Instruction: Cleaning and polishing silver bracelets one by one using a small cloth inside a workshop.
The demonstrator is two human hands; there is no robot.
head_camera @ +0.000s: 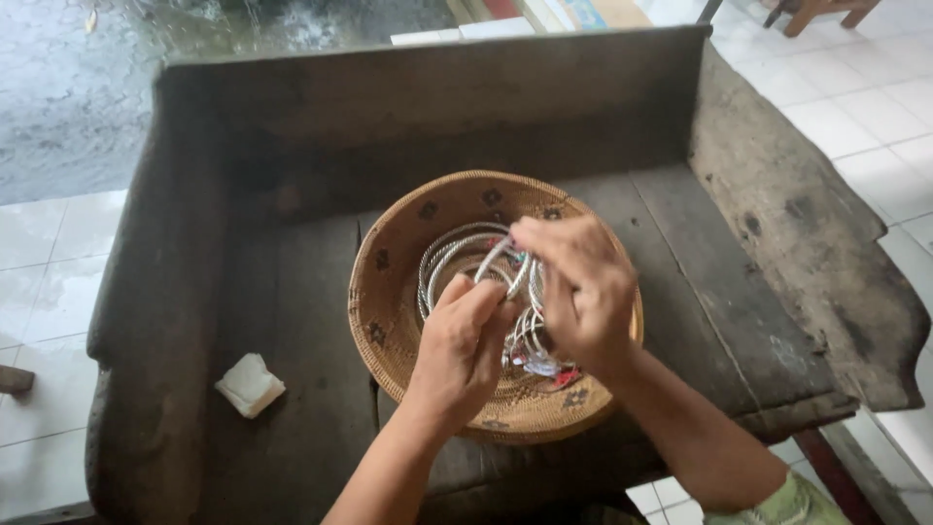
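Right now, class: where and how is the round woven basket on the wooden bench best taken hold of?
Grip the woven basket by its rim, at the bare left edge and the near edge, coming from above and outside. The walls flare outward, so the lip likely gives fingers a ledge. The middle is crowded: both hands, left hand and right hand, work over the silver bangles there.
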